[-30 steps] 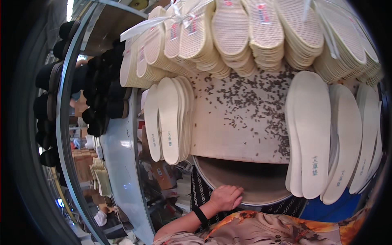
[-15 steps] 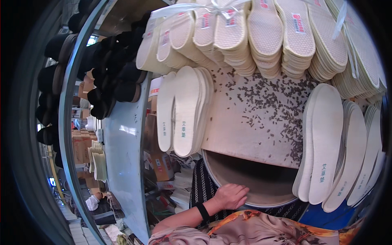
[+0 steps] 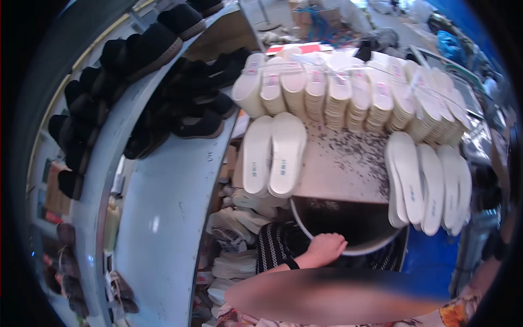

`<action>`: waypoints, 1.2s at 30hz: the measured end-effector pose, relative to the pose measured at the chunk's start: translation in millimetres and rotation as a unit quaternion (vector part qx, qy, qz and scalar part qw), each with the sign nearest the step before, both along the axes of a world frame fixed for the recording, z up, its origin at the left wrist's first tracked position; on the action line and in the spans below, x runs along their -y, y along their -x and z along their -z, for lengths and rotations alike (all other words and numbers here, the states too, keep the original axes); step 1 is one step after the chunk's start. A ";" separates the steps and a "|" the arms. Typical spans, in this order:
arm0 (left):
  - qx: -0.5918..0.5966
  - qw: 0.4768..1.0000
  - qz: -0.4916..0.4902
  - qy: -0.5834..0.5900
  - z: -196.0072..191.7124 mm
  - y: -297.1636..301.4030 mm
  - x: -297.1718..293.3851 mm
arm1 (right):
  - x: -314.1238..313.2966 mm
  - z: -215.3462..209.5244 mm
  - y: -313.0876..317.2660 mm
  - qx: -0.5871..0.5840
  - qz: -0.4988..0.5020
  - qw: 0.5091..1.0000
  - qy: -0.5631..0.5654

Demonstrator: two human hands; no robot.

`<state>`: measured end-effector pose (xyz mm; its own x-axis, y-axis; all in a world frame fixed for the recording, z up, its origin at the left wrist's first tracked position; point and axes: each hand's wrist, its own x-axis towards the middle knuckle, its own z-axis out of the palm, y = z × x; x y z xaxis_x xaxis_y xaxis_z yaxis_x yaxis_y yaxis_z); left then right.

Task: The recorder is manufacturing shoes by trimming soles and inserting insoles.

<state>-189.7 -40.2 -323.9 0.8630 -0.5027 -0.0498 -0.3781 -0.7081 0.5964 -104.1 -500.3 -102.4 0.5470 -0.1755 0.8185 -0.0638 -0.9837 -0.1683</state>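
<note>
My left hand (image 3: 324,249), with a black band at the wrist, curls its fingers over the near rim of a round dark basin (image 3: 376,248). The basin sits low, tucked under the front edge of a pale work table (image 3: 332,174). Two stacks of white shoe soles (image 3: 272,155) lie on the table just above the hand. A blurred patch covers my forearm. My right hand is not in view.
More white soles lie at the table's right (image 3: 427,185) and in a tied row along the back (image 3: 348,92). Dark scraps (image 3: 354,147) litter the tabletop. A curved pale-blue rack (image 3: 158,212) at left carries black shoes (image 3: 180,114). Soles are piled under the table (image 3: 239,218).
The view has swung and pulled back, so the table and soles now sit further right and smaller. My left hand stays on the basin's rim.
</note>
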 end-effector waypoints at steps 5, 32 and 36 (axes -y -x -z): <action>-0.361 0.777 -0.168 0.488 -52.3 -8.2 1.8 | -172.4 -0.1 84.6 -0.065 -0.151 0.983 0.081; 0.081 0.988 -0.128 -0.033 -49.2 -26.4 -37.1 | -238.0 140.7 159.1 -0.379 -0.328 0.507 -0.701; 0.049 0.988 -0.077 0.121 -73.2 4.1 -85.6 | -218.9 133.5 149.9 -0.431 -0.368 0.618 -0.545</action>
<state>-193.8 45.4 -250.7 0.9251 -0.3513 0.1441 -0.3412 -0.6027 0.7213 -254.0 -281.4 -235.9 0.9572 0.1912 -0.2173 -0.1945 -0.1311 -0.9721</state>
